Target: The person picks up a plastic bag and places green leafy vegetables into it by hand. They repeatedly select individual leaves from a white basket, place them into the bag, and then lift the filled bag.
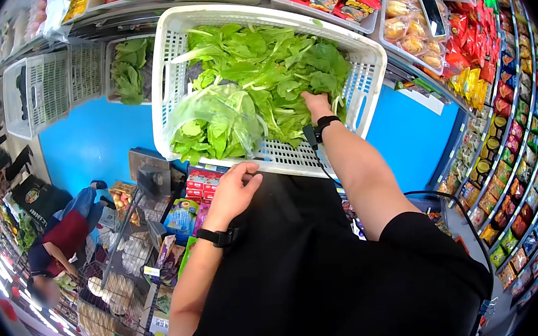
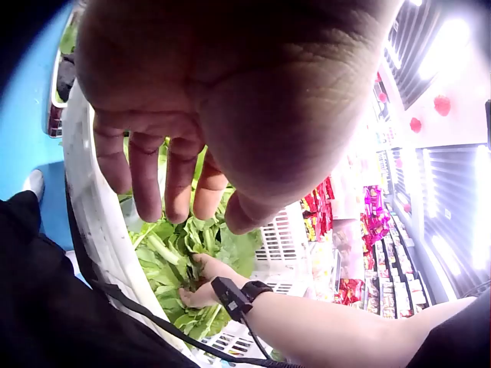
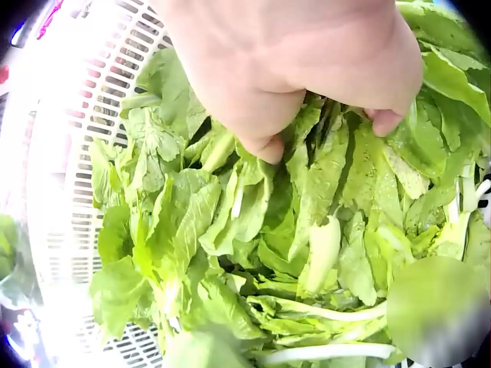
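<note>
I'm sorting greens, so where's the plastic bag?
In the head view, the bag lies at the near left of the white basket, beside loose greens, just beyond your left hand.

Hand point(image 3: 299, 69) reaching into leafy greens point(image 3: 253, 222), fingertips among leaves; white slotted basket point(image 3: 90, 146) around side.

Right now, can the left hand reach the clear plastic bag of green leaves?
Likely yes: the left hand looks empty, with only the near rim of the white plastic basket before the clear bag.
</note>
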The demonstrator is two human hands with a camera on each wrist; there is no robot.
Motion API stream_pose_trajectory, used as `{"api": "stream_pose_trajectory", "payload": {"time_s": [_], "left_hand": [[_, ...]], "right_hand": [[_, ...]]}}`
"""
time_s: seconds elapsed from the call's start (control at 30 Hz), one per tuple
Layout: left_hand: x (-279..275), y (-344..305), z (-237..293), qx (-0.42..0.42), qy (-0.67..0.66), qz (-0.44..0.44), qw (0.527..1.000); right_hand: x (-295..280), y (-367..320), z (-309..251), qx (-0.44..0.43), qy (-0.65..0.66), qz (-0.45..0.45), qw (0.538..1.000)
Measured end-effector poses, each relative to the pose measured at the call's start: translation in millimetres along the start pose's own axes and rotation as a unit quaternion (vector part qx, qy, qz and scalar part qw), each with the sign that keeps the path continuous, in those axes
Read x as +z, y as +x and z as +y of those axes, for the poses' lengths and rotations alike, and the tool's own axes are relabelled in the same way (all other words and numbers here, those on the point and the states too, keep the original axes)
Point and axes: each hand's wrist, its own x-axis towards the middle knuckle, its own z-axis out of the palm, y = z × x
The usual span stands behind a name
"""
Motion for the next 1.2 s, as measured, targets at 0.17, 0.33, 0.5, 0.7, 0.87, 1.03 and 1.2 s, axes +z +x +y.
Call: {"api": "stream_pose_trajectory", "payload": {"time_s": [0.17, 0.33, 0.5, 0.7, 0.87, 1.03, 1.2], "left_hand": [[3.6, 0.8, -0.6, 0.004, 0.003, -0.010, 1.000], [4.5, 1.9, -4.8, 0.009, 0.004, 0.008, 1.000], [5.1, 0.8, -1.6, 0.013, 0.000, 0.000, 1.000], [1.1, -8.2, 2.0, -0.009, 0.013, -0.003, 1.000], [5.5, -8.8, -1.5, -0.018, -0.001, -0.006, 1.000], [8.3, -5.5, 1.6, -0.004, 0.009, -0.006, 1.000], [9.9, -3.8, 7.2, -0.002, 0.009, -0.004, 1.000]], "right_hand": [[-2.3, 12.9, 13.2, -0.090, -0.256, -0.041, 0.962], [-24.2, 30.1, 23.3, -0.166, -0.355, -0.117, 0.913], [-1.2, 57.1, 31.9, -0.170, -0.432, -0.086, 0.882], [-26.6, -5.7, -10.3, -0.129, -0.414, -0.020, 0.901], [-27.7, -6.1, 4.4, -0.217, -0.482, 0.014, 0.849], [-36.5, -13.4, 5.7, -0.293, -0.529, 0.068, 0.794], [-54.4, -13.3, 7.1, -0.361, -0.529, 0.030, 0.767]]}}
